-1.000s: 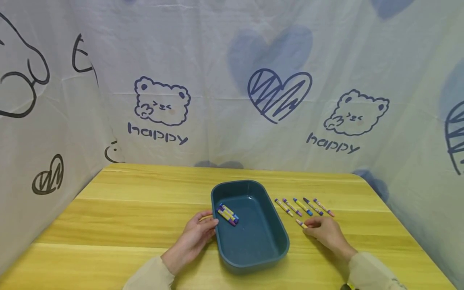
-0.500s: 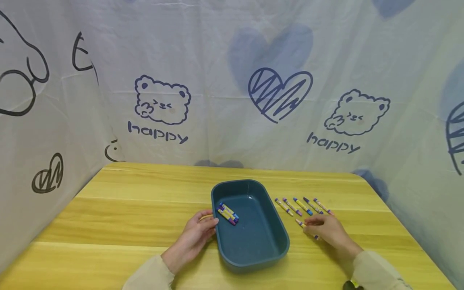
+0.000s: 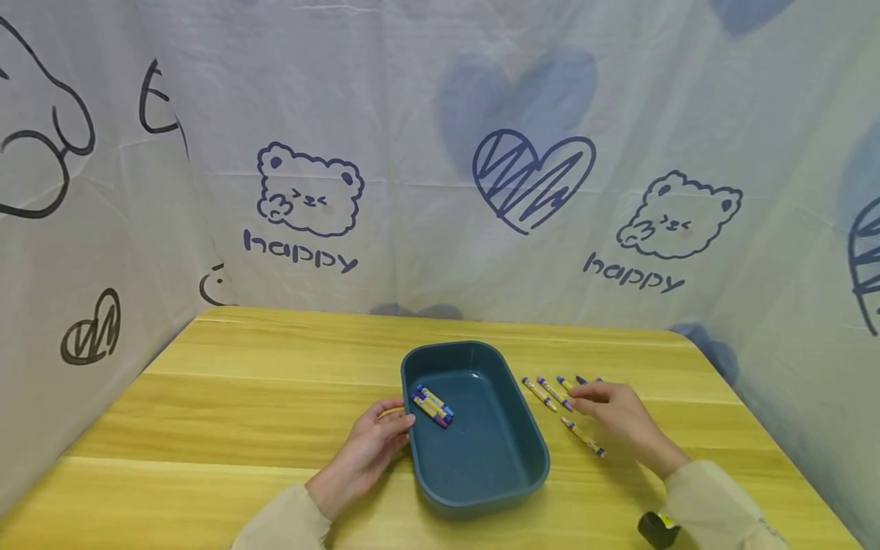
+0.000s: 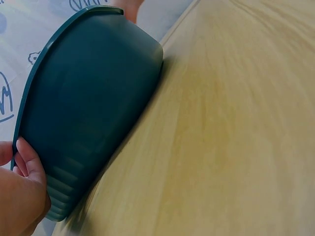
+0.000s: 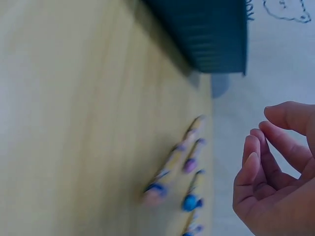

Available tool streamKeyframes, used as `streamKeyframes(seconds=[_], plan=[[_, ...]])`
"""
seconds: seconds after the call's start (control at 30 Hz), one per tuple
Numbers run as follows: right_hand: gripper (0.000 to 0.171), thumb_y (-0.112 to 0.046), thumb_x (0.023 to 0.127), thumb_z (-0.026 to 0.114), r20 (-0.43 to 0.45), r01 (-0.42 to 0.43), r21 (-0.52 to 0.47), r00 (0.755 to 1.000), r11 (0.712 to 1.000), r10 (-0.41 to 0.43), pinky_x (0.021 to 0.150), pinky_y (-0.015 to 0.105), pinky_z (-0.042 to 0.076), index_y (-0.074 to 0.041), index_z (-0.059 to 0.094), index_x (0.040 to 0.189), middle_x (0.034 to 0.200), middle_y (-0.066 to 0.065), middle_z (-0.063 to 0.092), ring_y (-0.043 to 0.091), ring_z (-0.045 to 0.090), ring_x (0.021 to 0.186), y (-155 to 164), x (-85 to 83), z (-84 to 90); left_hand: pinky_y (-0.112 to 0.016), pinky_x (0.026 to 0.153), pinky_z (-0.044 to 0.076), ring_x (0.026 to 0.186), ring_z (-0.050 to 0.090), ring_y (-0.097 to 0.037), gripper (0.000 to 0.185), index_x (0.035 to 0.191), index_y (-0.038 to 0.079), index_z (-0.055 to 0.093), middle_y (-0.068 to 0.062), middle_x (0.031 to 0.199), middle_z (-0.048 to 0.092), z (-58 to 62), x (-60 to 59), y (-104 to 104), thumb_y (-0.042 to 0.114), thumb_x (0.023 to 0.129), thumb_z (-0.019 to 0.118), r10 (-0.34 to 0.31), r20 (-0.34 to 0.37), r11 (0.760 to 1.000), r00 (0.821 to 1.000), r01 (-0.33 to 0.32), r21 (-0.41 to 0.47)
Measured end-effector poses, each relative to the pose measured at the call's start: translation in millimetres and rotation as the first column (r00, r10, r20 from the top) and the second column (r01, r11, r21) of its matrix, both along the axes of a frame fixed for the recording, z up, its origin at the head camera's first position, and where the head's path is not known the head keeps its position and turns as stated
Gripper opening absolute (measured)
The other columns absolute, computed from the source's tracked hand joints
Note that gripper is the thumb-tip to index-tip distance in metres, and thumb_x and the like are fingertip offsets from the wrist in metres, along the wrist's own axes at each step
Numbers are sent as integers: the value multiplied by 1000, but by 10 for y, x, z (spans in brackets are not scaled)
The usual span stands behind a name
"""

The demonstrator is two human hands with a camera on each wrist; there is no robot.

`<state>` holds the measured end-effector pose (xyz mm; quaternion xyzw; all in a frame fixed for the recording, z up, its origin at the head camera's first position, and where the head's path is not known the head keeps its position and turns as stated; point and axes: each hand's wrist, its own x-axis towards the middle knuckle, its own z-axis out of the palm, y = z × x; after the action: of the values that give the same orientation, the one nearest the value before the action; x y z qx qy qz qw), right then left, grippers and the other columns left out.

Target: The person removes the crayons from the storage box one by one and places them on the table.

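Bin (image 3: 484, 443): 1 | crayons (image 3: 435, 402) inside bin: 2 minimum, total unclear | loose crayons (image 3: 583, 437) right of bin: 6 | left hand (image 3: 371, 441) at bin plus right hand (image 3: 624, 422) right of bin: 2 | dark object (image 3: 655, 530) right of bin: 1 | table (image 3: 241, 412) under bin: 1

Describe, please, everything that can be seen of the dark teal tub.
The tub is open-topped and oblong, with rounded corners, smooth inner walls and a thin rim; it looks like plastic. The wrist views show ridges on the outside. It stands upright on the table, its long sides running away from the person. A few crayons lie inside by the left wall, where the left grip holds the rim.
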<state>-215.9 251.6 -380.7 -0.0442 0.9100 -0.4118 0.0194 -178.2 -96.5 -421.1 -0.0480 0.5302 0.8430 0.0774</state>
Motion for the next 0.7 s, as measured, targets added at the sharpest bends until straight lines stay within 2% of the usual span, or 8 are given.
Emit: streamKeyframes(seconds=[0.3, 0.43, 0.5, 0.57, 0.67, 0.7], plan=[[29, -19, 94, 64, -19, -76, -48, 997, 996, 76, 80, 40, 49, 0, 67, 116, 115, 15, 65, 29, 60, 103, -320, -17, 308, -22, 72, 49, 78, 56, -12, 37, 123, -6, 39, -7, 94, 58, 0, 6, 2, -6, 90, 57, -1, 1, 1000, 1000, 1, 2], [28, -16, 93, 64, -13, -100, -96, 995, 990, 99, 58, 31, 46, 0, 66, 116, 112, 14, 66, 25, 59, 84, -512, -67, 396, -22, 72, 49, 78, 56, -12, 37, 123, -6, 39, -7, 94, 58, -4, 7, -4, -5, 90, 57, 1, -3, 1000, 1000, -1, 0], [28, -15, 93, 64, -19, -109, -103, 994, 989, 108, 57, 28, 46, 0, 66, 116, 111, 12, 66, 22, 59, 83, -625, -106, 420, -22, 72, 49, 78, 56, -12, 36, 121, -6, 40, -6, 93, 58, -5, 6, -7, -6, 90, 57, 5, -6, 1000, 1000, -5, -1], [29, -15, 93, 64, -18, -130, -124, 991, 984, 129, 62, 30, 49, 1, 66, 117, 110, 12, 67, 22, 61, 84, -748, -144, 439, -22, 72, 49, 77, 56, -12, 34, 120, -6, 41, -6, 93, 59, -6, 6, -8, -6, 89, 56, 7, -8, 1000, 1000, -7, -2], [30, -16, 93, 64, -6, -162, -138, 987, 977, 162, 81, 37, 51, 1, 65, 119, 111, 11, 67, 23, 62, 98, -925, -202, 463, -22, 72, 49, 77, 56, -12, 34, 119, -6, 41, -6, 92, 59, -4, 7, -4, -7, 89, 56, 3, -11, 1000, 1000, -3, 1], [31, -15, 93, 64, 2, -170, -151, 985, 974, 172, 82, 40, 51, 1, 65, 119, 112, 11, 66, 24, 62, 99, -981, -219, 473, -22, 72, 49, 77, 56, -12, 34, 119, -6, 41, -6, 92, 59, -3, 7, -2, -7, 89, 56, 1, -13, 1000, 1000, -1, 0]])
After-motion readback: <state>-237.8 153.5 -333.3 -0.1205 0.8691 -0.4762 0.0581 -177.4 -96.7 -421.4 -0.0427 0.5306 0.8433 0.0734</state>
